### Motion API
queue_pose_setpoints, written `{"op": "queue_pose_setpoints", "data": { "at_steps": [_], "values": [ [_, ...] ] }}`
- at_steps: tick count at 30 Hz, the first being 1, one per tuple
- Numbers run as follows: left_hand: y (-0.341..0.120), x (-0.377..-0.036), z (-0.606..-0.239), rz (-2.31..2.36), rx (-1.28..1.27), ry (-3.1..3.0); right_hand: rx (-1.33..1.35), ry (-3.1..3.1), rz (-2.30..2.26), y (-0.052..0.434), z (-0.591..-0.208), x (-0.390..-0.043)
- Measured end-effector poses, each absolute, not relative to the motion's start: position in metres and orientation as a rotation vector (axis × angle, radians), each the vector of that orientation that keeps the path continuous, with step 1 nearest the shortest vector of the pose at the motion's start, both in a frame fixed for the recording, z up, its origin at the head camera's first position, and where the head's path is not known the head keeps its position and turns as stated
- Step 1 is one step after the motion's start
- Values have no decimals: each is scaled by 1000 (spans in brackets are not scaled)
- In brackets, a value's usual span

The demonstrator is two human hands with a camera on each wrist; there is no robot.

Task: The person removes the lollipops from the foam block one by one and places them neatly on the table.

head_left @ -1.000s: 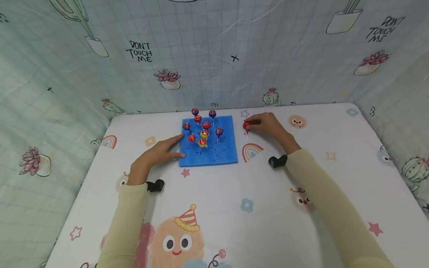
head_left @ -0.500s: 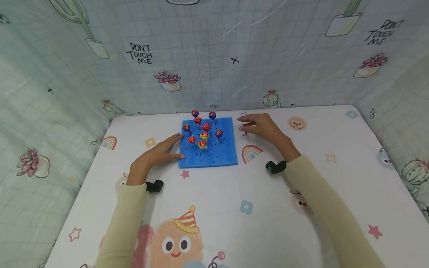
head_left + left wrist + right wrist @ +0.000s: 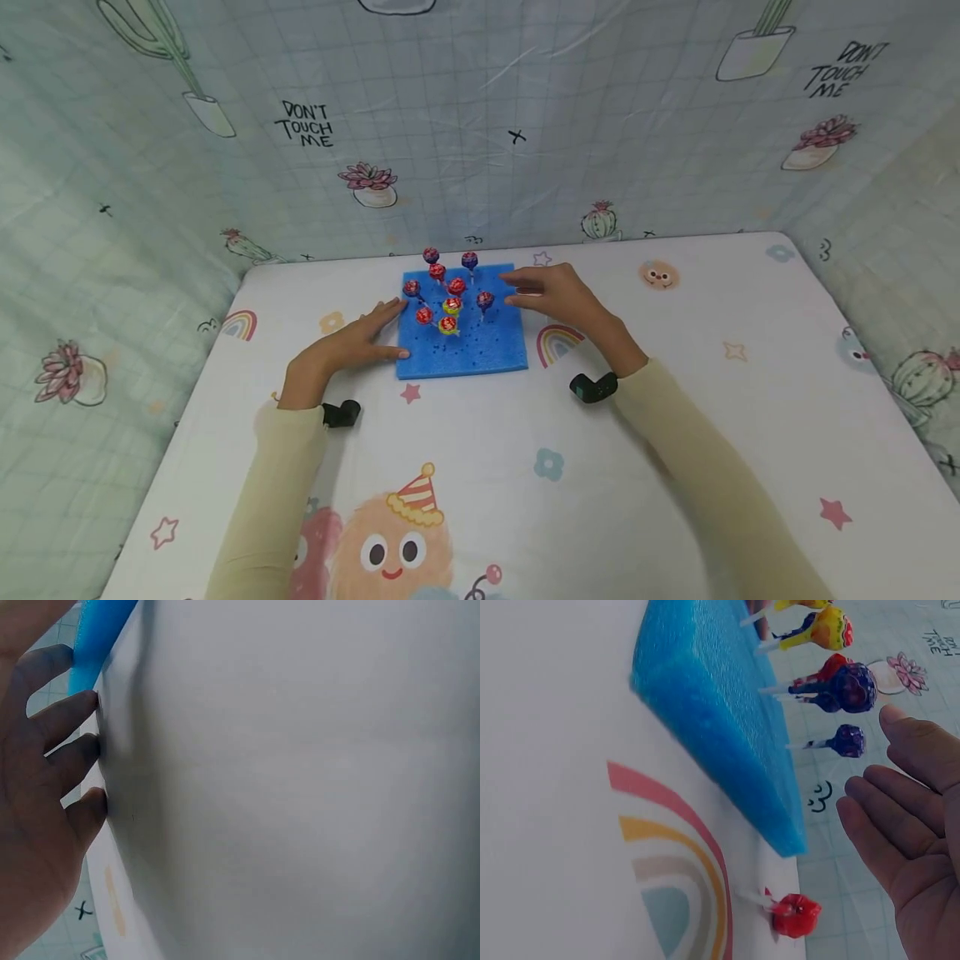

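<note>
Blue foam block (image 3: 480,354) on the table (image 3: 675,350), with a cluster of wrapped lollipops (image 3: 450,296) upright in its far half and bare holes across its near half; at the block's left edge, left hand (image 3: 348,343) flat on the cloth, fingertips against the foam, grip released, seemingly steadying it; above the block's far right corner, right hand (image 3: 558,293) with fingers (image 3: 900,817) straight, grip released and holding nothing; just off the block's right edge, beside a printed rainbow (image 3: 667,847), one loose red lollipop (image 3: 795,915) flat on the table, apart from that hand and hidden under it in the head view. Looks like the fetching stage for the loose sweet, ahead of planting in the foam; probably calls next for a pinch on its thin stick, a turn to upright, then a straight push into a free hole without knocking the standing ones.
</note>
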State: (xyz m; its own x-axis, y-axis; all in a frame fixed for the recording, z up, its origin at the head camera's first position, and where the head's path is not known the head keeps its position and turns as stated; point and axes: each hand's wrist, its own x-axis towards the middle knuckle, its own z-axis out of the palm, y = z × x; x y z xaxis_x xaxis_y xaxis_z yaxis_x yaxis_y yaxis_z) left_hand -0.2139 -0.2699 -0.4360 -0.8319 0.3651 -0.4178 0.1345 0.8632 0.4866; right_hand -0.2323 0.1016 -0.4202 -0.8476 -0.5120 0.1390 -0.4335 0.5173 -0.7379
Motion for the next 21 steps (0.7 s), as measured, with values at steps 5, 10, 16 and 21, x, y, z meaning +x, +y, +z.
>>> {"op": "queue_pose_setpoints", "data": {
  "at_steps": [5,10,16,21],
  "values": [
    [-270,-214,-435,589,366,2527,-791,2638,-1243,93,-425,-231],
    [-270,-213,-433,587,355,2530,-803,2634,-1254,82,-428,-230],
    [-270,-213,-433,584,363,2528,-853,2654,-1266,75,-434,-230],
    [-271,-216,-435,568,381,2524,-864,2661,-1304,73,-437,-230]
  ]
}}
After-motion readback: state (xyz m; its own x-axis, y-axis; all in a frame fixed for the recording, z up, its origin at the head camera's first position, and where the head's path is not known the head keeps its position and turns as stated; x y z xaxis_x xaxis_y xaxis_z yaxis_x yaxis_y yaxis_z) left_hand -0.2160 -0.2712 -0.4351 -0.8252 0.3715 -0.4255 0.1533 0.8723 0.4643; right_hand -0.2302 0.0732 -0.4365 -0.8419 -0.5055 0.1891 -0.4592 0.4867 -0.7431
